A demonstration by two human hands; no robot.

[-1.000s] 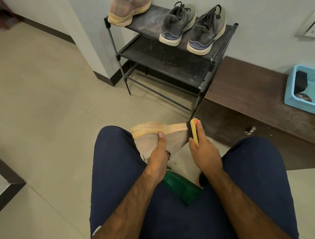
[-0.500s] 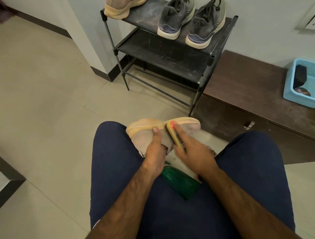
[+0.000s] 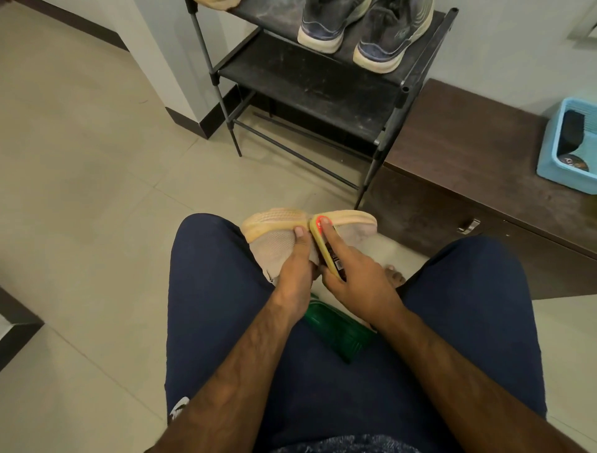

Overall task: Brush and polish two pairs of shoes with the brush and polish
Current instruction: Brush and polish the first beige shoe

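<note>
A pale pink mesh shoe with a peach sole (image 3: 274,239) lies on its side between my knees. My left hand (image 3: 298,270) grips its upper, thumb on the side near the sole. My right hand (image 3: 353,279) holds a yellow brush (image 3: 323,247) against the shoe's side, forefinger stretched along its back to the orange tip. A grey pair (image 3: 365,29) stands on the top shelf of the black rack (image 3: 310,84), and the toe of the other pink shoe (image 3: 216,2) shows at the top edge.
A blue basket (image 3: 549,152) with a dark brush and a polish tin sits on the brown low cabinet (image 3: 468,161) at the right. A green stool (image 3: 339,333) shows between my thighs. Beige tiled floor spreads to the left, with a dark step at far left.
The brush has moved from the shoe's right end leftward to its middle, and now lies slanted against the side beside my left thumb. The view has shifted slightly downward.
</note>
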